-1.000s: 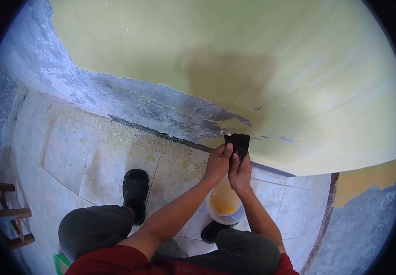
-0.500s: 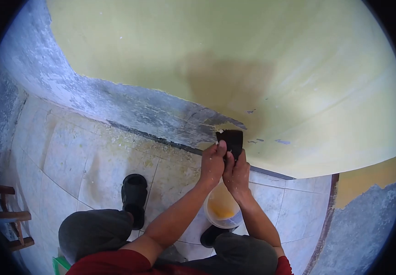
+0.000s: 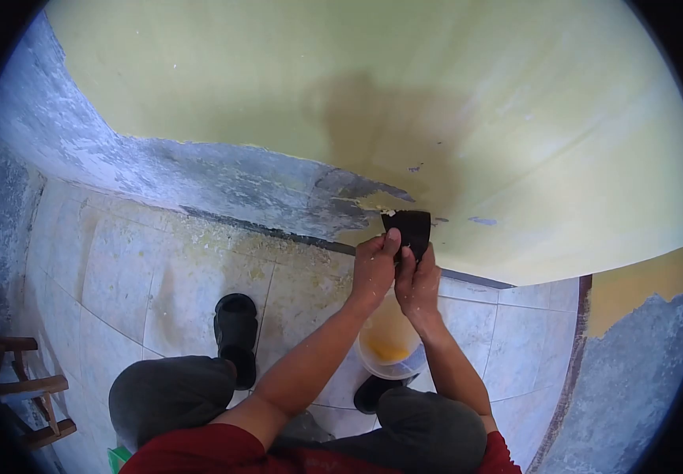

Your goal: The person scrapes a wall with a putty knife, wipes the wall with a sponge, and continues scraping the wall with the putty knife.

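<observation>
Left hand (image 3: 373, 268) and right hand (image 3: 419, 284) remain clamped together on the black scraper (image 3: 411, 229), which has shifted slightly up and rightward within the half second, directly above the bucket (image 3: 389, 357), blade pressed to the wall (image 3: 515, 158) at the yellow paint's edge, indicating a stroke under way.

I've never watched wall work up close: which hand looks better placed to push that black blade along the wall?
Probably the right hand: it grips the black blade from beneath, where it meets the yellow wall. The left hand only pinches the blade's left edge with thumb and fingertips.
</observation>
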Demonstrator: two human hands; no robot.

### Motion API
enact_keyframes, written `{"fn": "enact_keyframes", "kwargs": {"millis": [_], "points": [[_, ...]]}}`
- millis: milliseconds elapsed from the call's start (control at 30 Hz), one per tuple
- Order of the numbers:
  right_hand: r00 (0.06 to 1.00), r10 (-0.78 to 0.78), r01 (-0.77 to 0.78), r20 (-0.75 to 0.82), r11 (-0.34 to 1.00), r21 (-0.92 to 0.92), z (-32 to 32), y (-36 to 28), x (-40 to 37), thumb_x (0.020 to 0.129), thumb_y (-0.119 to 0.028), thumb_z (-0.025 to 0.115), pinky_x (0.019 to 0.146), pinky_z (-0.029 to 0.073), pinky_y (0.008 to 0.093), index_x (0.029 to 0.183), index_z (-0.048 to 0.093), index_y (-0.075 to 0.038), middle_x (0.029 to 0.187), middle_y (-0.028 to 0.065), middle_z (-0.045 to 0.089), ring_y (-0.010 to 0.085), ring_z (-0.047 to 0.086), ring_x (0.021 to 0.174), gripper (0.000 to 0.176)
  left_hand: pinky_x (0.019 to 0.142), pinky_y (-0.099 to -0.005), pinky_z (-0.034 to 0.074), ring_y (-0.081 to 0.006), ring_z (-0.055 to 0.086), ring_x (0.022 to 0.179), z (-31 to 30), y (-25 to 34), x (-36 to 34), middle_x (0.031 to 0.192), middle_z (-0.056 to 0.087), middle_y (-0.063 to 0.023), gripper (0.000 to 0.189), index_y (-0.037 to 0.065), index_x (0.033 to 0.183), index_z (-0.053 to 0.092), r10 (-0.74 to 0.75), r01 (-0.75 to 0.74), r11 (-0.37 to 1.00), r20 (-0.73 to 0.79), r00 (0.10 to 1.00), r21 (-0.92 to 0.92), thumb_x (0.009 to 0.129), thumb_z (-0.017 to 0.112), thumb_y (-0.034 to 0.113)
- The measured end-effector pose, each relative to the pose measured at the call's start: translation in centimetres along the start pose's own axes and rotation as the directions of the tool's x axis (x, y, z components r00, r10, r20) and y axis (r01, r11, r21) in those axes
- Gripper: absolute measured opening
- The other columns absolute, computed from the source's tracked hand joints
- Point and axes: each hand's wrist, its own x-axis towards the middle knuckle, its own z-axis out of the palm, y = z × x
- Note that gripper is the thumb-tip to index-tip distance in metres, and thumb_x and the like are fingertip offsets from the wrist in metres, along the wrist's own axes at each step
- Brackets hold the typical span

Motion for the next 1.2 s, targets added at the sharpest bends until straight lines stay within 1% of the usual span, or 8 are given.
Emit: {"fn": "enact_keyframes", "kwargs": {"millis": [233,367,500,567,833,967,1100,1200], "points": [[0.998,-0.005,0.010,0.060,0.996,-0.089,-0.8,0.0,-0.8,0.093,-0.015,0.045,0.050,0.045,0.0337,0.104,0.049,0.001,0.068,0.0146,0.061,0.0216,0.062,0.057,0.020,0.059,-0.0268,0.049,-0.0126,0.058,0.066,0.2,0.5,-1.1,0.078,0.062,-0.0045,0.035,0.001,0.085,0.063,-0.013,0.015,0.999,-0.050,0.999,0.047,0.092,0.052,0.034],[0.999,-0.037,0.037,0.003,0.999,-0.012,-0.4,0.4,1.0,0.093,-0.015,0.045,0.050,0.046,0.0351,0.101,0.048,0.001,0.068,0.0163,0.061,0.0283,0.061,0.056,0.018,0.058,-0.0252,0.046,-0.0119,0.057,0.063,0.3,0.9,0.3,0.072,0.061,-0.0037,0.036,0.000,0.081,0.063,0.031,-0.012,0.966,-0.068,0.997,0.259,0.093,0.051,0.032],[0.990,-0.144,0.143,0.001,0.983,-0.115,-0.5,0.7,0.3,0.093,-0.014,0.045,0.051,0.046,0.0352,0.102,0.048,0.001,0.069,0.0182,0.061,0.0311,0.061,0.056,0.018,0.059,-0.0261,0.047,-0.0108,0.056,0.064,0.4,1.1,-0.4,0.071,0.061,-0.0039,0.037,-0.002,0.080,0.063,0.046,-0.041,0.990,-0.032,0.998,0.136,0.094,0.051,0.030],[1.000,0.027,-0.027,0.007,0.999,0.040,-0.5,-0.9,-0.4,0.091,-0.009,0.048,0.053,0.047,0.0432,0.095,0.045,0.004,0.072,0.0210,0.062,0.0402,0.062,0.067,0.013,0.061,-0.0264,0.047,-0.0108,0.057,0.065,0.3,0.4,-0.4,0.073,0.062,-0.0042,0.037,-0.003,0.081,0.063,0.014,-0.003,0.984,-0.059,0.998,0.181,0.094,0.050,0.030],[0.986,-0.167,0.161,-0.016,0.968,-0.193,-0.9,-1.5,1.9,0.089,-0.009,0.049,0.052,0.047,0.0443,0.095,0.046,0.002,0.069,0.0206,0.062,0.0411,0.060,0.062,0.013,0.057,-0.0257,0.044,-0.0084,0.051,0.063,2.3,3.9,-0.9,0.071,0.060,-0.0023,0.040,-0.001,0.079,0.062,0.141,-0.148,0.987,-0.097,0.985,-0.067,0.093,0.052,0.034],[0.993,-0.113,0.112,-0.013,0.990,-0.085,-1.3,0.2,0.6,0.090,-0.009,0.048,0.051,0.047,0.0458,0.090,0.044,0.003,0.067,0.0214,0.062,0.0411,0.061,0.061,0.012,0.061,-0.0270,0.048,-0.0100,0.057,0.067,1.3,2.8,-1.0,0.073,0.061,-0.0023,0.040,-0.001,0.085,0.062,-0.054,0.054,0.998,0.047,0.997,-0.011,0.093,0.051,0.037],[0.997,-0.046,0.061,0.062,0.963,-0.262,-1.6,-2.9,1.4,0.092,-0.007,0.044,0.053,0.051,0.0370,0.101,0.042,0.006,0.071,0.0206,0.063,0.0328,0.066,0.064,0.015,0.064,-0.0272,0.051,-0.0126,0.061,0.070,1.6,4.1,-1.3,0.079,0.063,-0.0033,0.038,0.003,0.090,0.062,-0.006,0.019,0.980,0.065,0.998,-0.199,0.092,0.051,0.039],[0.994,-0.097,0.103,0.046,0.984,-0.147,-1.9,-2.1,0.4,0.090,-0.007,0.046,0.050,0.048,0.0427,0.093,0.041,0.005,0.068,0.0213,0.063,0.0388,0.063,0.061,0.012,0.064,-0.0274,0.051,-0.0123,0.061,0.070,0.7,2.8,-0.9,0.079,0.063,-0.0031,0.036,0.003,0.091,0.061,-0.127,0.146,0.983,0.160,0.979,-0.112,0.093,0.050,0.037]]}}
